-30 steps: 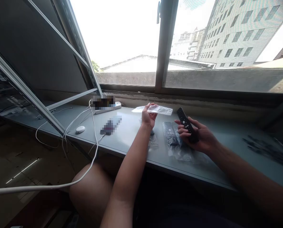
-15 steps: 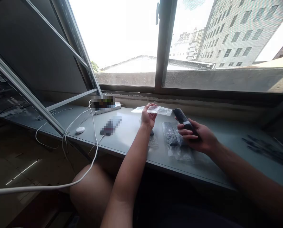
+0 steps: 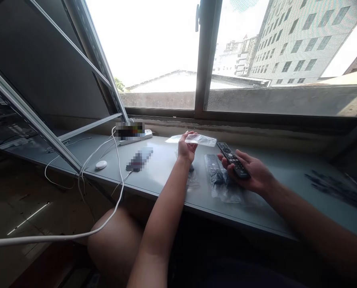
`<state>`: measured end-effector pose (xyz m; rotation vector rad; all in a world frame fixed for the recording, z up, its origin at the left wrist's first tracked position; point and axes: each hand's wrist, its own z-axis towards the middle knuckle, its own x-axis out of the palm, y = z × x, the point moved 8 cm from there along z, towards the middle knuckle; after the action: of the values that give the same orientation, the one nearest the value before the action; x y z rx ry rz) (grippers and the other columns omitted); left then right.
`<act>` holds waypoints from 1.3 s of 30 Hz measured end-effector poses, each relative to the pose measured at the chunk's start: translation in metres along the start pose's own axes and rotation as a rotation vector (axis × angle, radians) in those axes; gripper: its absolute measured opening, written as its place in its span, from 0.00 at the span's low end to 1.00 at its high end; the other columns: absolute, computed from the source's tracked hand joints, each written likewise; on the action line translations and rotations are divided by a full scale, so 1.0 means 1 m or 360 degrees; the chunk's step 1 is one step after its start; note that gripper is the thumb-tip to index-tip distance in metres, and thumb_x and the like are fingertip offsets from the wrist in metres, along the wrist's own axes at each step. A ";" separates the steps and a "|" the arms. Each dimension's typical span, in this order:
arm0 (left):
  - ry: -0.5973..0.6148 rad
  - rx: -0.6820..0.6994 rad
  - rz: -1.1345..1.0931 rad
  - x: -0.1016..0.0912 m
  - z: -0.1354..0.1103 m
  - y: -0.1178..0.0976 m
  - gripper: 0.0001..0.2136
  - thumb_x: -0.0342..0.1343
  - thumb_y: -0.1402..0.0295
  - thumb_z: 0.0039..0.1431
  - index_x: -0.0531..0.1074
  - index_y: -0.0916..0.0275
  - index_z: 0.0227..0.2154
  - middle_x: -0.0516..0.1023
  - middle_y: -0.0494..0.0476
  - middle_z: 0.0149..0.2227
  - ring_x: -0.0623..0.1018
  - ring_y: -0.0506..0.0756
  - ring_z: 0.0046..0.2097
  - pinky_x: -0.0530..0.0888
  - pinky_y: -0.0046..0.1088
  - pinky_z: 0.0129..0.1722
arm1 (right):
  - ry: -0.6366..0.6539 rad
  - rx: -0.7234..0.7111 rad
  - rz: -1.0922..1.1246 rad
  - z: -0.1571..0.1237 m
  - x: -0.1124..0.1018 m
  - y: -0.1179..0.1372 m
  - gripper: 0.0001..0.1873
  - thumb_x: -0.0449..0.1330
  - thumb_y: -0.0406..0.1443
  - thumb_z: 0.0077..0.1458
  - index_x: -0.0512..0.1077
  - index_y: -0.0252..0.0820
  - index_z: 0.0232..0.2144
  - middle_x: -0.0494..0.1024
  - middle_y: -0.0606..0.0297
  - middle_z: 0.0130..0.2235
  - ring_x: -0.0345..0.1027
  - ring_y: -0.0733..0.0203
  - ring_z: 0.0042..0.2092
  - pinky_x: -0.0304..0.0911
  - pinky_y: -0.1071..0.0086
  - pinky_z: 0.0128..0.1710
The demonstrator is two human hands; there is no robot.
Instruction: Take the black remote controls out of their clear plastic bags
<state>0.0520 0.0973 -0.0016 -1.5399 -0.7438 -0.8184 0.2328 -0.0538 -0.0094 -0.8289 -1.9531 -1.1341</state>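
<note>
A clear plastic bag (image 3: 201, 139) is pinched in my left hand (image 3: 188, 148), held just above the table with its ends sticking out on both sides. To the right, my right hand (image 3: 253, 170) is closed around a black remote control (image 3: 234, 161), whose button side faces up. Under and beside the remote, bagged black remotes (image 3: 216, 176) lie on the table. Another clear bag (image 3: 194, 178) with something dark in it is partly hidden behind my left wrist.
Several dark objects (image 3: 336, 186) lie at the table's right. On the left are a blurred-out phone-like item (image 3: 140, 159), a round white object (image 3: 101, 164), a power strip (image 3: 136, 137) and a white cable (image 3: 120, 176) hanging across the front. A metal frame (image 3: 88, 60) slants above.
The remote has turned over in my right hand: its plain back showed before, its buttons show now. My left hand and the plastic bag have hardly moved.
</note>
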 end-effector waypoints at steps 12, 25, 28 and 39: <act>-0.0012 0.0008 0.0021 -0.002 0.001 0.001 0.08 0.63 0.65 0.71 0.83 0.64 0.44 0.87 0.61 0.42 0.85 0.51 0.38 0.78 0.23 0.38 | 0.0191 0.0057 0.0142 0.002 0.001 0.000 0.15 0.54 0.42 0.80 0.67 0.43 0.62 0.69 0.68 0.33 0.67 0.62 0.26 0.72 0.74 0.18; -0.0023 -0.0016 -0.0038 0.002 -0.003 0.000 0.07 0.63 0.66 0.72 0.83 0.64 0.44 0.86 0.59 0.38 0.84 0.51 0.36 0.78 0.22 0.35 | 0.0243 0.0067 0.0040 0.000 0.001 0.000 0.22 0.46 0.42 0.83 0.65 0.40 0.69 0.72 0.67 0.33 0.65 0.64 0.23 0.67 0.76 0.13; -0.0007 -0.0006 -0.0013 0.000 0.000 0.001 0.07 0.63 0.66 0.72 0.82 0.65 0.42 0.87 0.60 0.40 0.84 0.51 0.37 0.78 0.22 0.35 | 0.0218 0.0073 0.0059 0.002 0.000 -0.001 0.21 0.51 0.46 0.82 0.66 0.39 0.66 0.71 0.66 0.33 0.67 0.64 0.24 0.70 0.75 0.15; 0.0015 0.0010 0.0031 -0.002 0.002 0.001 0.07 0.63 0.65 0.71 0.82 0.64 0.42 0.87 0.61 0.41 0.84 0.51 0.37 0.78 0.22 0.36 | -0.0008 0.0081 0.0066 0.003 -0.007 0.000 0.27 0.45 0.48 0.84 0.63 0.39 0.72 0.83 0.49 0.50 0.81 0.56 0.36 0.84 0.66 0.27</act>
<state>0.0516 0.0994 -0.0037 -1.5346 -0.7228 -0.8078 0.2356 -0.0523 -0.0158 -0.8420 -1.9520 -1.0552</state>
